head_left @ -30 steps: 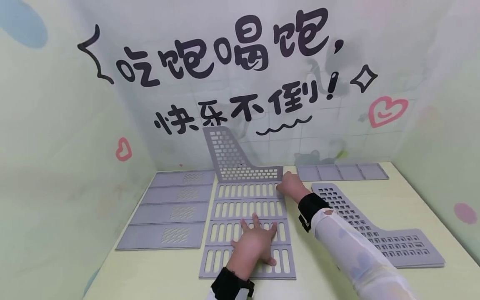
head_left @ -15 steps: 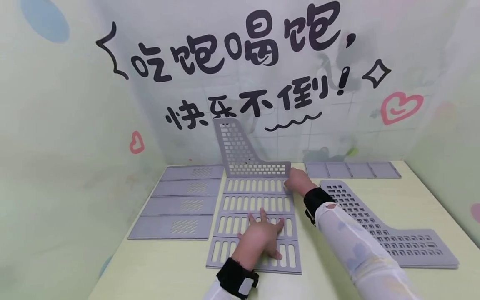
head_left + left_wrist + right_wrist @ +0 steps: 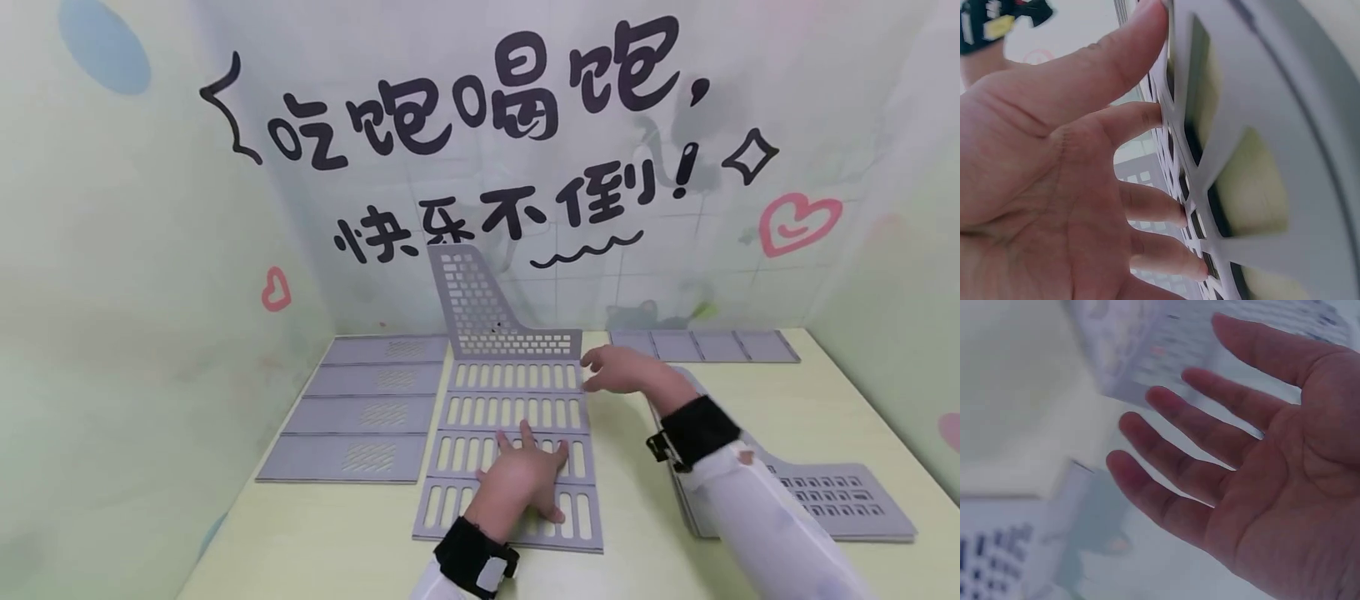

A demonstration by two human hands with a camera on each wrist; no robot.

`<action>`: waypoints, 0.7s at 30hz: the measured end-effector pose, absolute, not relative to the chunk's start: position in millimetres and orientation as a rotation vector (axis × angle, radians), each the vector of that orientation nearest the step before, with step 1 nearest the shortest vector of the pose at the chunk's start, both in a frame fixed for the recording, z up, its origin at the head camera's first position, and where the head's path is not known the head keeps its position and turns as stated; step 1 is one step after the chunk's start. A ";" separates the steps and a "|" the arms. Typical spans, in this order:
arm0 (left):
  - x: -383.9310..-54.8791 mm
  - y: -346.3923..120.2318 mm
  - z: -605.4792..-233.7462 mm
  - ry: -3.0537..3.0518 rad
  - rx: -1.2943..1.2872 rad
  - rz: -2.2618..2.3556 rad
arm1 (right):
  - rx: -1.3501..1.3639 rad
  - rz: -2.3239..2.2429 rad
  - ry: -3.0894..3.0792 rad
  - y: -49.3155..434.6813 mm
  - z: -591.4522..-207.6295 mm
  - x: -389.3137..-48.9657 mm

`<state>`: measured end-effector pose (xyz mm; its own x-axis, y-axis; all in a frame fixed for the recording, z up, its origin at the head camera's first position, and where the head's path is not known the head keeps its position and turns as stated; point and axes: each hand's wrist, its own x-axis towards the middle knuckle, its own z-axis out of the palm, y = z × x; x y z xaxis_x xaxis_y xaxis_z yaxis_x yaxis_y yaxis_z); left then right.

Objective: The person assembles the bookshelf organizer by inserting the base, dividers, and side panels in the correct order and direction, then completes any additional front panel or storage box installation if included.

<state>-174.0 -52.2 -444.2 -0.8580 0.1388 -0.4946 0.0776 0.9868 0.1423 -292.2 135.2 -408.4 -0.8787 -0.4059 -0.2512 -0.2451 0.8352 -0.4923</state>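
Note:
A grey slotted panel point(image 3: 517, 412) made of several joined sections lies flat on the table. At its far edge an L-shaped grey panel point(image 3: 517, 342) with brick-like holes stands upright. My left hand point(image 3: 521, 479) rests on the slotted panel's near part with fingers spread; the left wrist view shows the fingertips touching the slotted surface point(image 3: 1260, 181). My right hand point(image 3: 626, 369) hovers just right of the upright panel's lower corner. In the right wrist view its fingers point(image 3: 1179, 462) are extended and nothing lies in the palm. Whether a fingertip still touches the panel's edge, I cannot tell.
On the left lies a flat grey panel point(image 3: 345, 454) of several sections with slanted slots. Other L-shaped panels point(image 3: 862, 504) lie stacked at right, partly behind the right arm. A ribbed grey panel point(image 3: 716, 346) lies at the back right. A printed curtain point(image 3: 465, 183) hangs behind.
My right hand has let go of the upright panel's right corner and drawn back slightly to the right, its fingers loosening. The left hand stays on the slotted panel. The upright panel still stands.

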 end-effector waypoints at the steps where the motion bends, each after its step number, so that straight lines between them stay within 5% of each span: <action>1: -174.4 -52.3 -443.2 2.601 0.149 0.162 | -0.524 -0.674 2.672 141.3 -397.7 -283.3; 8: -176.2 -52.0 -439.1 2.613 0.148 0.132 | -0.435 -0.795 2.758 198.6 -369.4 -238.1; 21: -179.6 -52.1 -438.1 2.618 0.158 0.114 | 0.022 -0.621 2.580 230.7 -439.0 -232.4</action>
